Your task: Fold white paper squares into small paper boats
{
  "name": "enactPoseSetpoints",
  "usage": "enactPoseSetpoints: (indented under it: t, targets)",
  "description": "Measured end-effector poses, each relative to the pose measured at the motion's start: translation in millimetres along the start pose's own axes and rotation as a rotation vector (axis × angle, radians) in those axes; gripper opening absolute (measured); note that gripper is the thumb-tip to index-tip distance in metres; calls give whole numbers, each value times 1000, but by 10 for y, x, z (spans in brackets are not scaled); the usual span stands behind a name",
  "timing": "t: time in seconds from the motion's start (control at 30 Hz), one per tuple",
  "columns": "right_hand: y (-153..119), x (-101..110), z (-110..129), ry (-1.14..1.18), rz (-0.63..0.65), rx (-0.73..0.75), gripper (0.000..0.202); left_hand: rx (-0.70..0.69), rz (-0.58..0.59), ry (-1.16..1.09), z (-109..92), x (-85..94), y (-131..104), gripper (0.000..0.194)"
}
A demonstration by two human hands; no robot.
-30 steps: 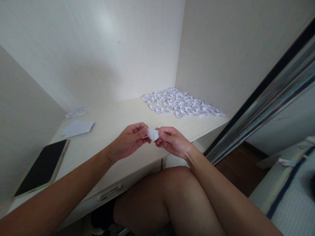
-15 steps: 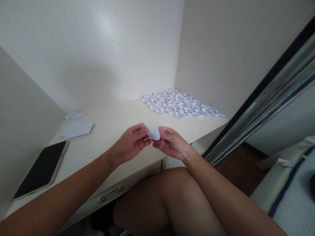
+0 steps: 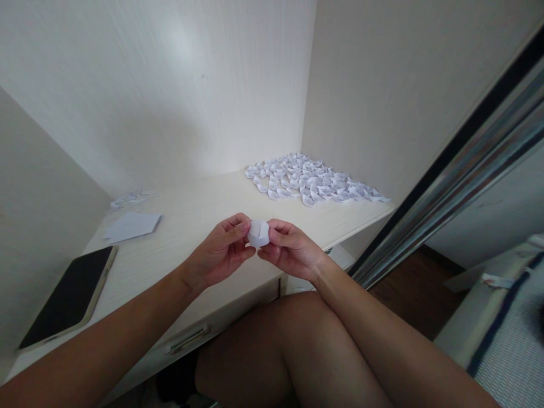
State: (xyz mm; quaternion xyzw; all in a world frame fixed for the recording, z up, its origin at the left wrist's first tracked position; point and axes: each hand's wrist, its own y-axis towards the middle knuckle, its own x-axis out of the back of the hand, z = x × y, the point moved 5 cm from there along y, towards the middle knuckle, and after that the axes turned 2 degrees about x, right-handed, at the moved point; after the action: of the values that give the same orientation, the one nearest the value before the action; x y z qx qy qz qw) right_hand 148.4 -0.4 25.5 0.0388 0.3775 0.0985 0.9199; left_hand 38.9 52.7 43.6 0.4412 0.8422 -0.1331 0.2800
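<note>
A small folded piece of white paper [image 3: 258, 234] is held up between my two hands, above the desk's front edge. My left hand [image 3: 225, 246] pinches its left side between thumb and fingers. On the opposite side, my right hand [image 3: 291, 249] grips it the same way. A crease or slit runs across the paper's face. Many similar folded white paper pieces [image 3: 314, 181] lie spread in the far right corner of the desk.
On the left of the white desk [image 3: 191, 209] lie a stack of white paper [image 3: 134, 225], thin paper scraps [image 3: 131, 198] and a dark-screened tablet or phone [image 3: 68, 297]. White panels enclose the back and sides. A drawer handle [image 3: 189, 339] is below; my bent knee [image 3: 306, 323] is beneath my hands.
The folded paper has turned between my fingers, so its face and crease now stand more upright. Both hands have shifted slightly left.
</note>
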Motion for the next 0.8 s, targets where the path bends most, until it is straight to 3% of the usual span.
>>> enactPoseSetpoints:
  t: [0.17,0.37,0.63,0.8]
  targets:
    - [15,-38,-7,20,-6,-4,31,5,-6,-3,-4,20,-14,27]
    - [18,-42,-8,16,-15,-8,31,15,-53,8,5,94,-12,34]
    - [26,-80,-8,50,-40,14,34,17,-62,-31,8,34,-33,29]
    - [35,-86,-9,60,-74,20,37,-26,-90,-8,-11,88,-6,32]
